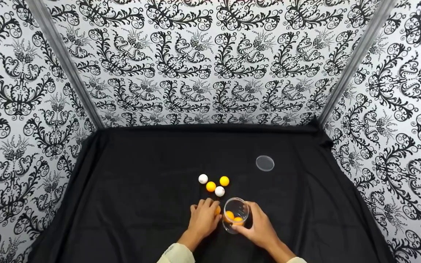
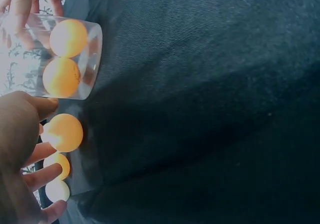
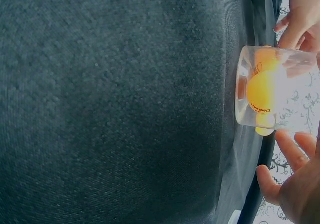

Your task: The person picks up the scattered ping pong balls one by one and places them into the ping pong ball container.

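My right hand (image 1: pixel 261 224) grips a clear plastic cup (image 1: pixel 228 228) near its rim, thumb on the near side and fingers on the far side. Two orange table tennis balls (image 2: pixel 61 78) lie at the bottom of the cup, which stands upright on the black cloth. Just left of it, my left hand (image 1: pixel 204 219) reaches around another orange ball (image 2: pixel 66 132). In the left wrist view its thumb is above that ball, with the fingers spread behind and beside it. The ball sits on the cloth and is partly hidden by the hand in the head view.
Beyond the hands lie two white balls (image 1: pixel 203 178) and two orange balls (image 1: pixel 224 181) in a loose group. A clear round lid (image 1: pixel 265 163) lies farther back on the right. Black cloth (image 1: pixel 152 157) covers the table, with patterned walls (image 1: pixel 181 54) on three sides.
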Action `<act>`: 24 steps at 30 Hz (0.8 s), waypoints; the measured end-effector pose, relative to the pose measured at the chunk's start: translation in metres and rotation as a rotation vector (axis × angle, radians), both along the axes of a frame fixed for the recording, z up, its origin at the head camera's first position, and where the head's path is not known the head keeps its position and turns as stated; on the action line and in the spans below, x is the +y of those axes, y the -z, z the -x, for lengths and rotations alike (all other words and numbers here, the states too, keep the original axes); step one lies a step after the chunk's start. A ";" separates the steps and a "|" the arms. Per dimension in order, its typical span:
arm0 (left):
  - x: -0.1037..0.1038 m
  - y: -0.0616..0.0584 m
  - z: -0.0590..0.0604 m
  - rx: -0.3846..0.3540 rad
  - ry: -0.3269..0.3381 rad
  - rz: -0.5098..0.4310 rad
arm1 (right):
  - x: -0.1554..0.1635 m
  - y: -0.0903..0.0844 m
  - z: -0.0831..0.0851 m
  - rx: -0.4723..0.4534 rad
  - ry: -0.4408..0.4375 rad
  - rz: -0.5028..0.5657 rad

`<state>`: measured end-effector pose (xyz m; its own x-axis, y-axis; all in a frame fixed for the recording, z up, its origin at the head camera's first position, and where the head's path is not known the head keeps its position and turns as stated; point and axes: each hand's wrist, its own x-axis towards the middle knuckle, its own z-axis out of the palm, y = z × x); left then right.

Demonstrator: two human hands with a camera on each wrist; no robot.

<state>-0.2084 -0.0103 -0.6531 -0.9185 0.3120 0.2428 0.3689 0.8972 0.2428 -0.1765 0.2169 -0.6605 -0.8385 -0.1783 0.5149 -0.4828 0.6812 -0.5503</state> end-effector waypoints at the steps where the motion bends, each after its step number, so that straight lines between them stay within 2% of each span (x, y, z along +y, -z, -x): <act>1: 0.000 0.001 0.000 -0.007 -0.001 0.003 | 0.000 0.000 0.000 -0.001 0.000 0.001; 17: 0.001 0.021 0.001 -0.009 -0.012 0.050 | -0.001 0.000 -0.001 -0.010 0.011 -0.004; 24: 0.000 0.025 0.001 0.002 -0.010 0.055 | 0.000 0.000 -0.001 -0.025 0.010 0.003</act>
<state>-0.2095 -0.0098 -0.6778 -0.9213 0.3153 0.2275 0.3599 0.9129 0.1924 -0.1752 0.2168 -0.6607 -0.8529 -0.1683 0.4942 -0.4620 0.6841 -0.5644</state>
